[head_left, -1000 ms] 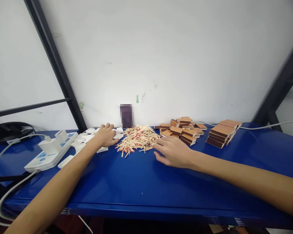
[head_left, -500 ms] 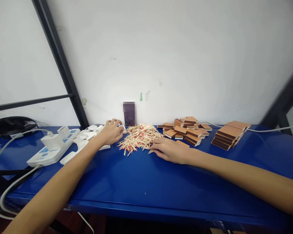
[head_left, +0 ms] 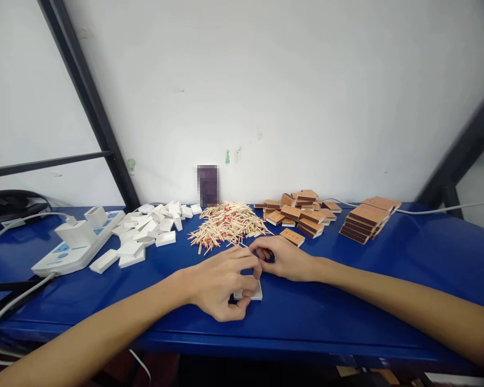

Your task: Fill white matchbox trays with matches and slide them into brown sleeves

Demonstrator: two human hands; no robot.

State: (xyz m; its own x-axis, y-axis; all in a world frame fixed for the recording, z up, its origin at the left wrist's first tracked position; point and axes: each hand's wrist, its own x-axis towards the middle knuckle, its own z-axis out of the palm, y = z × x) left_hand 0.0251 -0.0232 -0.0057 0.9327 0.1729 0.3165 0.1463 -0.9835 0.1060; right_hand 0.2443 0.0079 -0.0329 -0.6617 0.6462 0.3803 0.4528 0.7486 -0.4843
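My left hand (head_left: pixel 228 282) is closed over a small white matchbox tray (head_left: pixel 257 294) on the blue table, the fingers hiding most of it. Just above and to the right, my right hand (head_left: pixel 280 258) has thumb and fingers curled together; whatever they pinch, if anything, is hidden. Right behind both hands spreads a loose heap of red-tipped matches (head_left: pixel 229 223). To its left lies a scatter of white matchbox trays (head_left: pixel 147 228). Brown matchbox sleeves (head_left: pixel 306 217) are piled to the right of the matches, one of them lying close behind my right hand.
A neat stack of brown matchboxes (head_left: pixel 365 220) stands at the right. On the left are a power strip (head_left: pixel 64 255) with plugged-in adapters and white cables. A dark blurred upright object (head_left: pixel 208 185) leans at the white wall. Black metal bars (head_left: pixel 86 102) frame the blue table (head_left: pixel 306 317).
My left hand has come from the white trays toward me and to the right, bringing one tray. My right hand has moved slightly away from the match heap, its fingers still curled.
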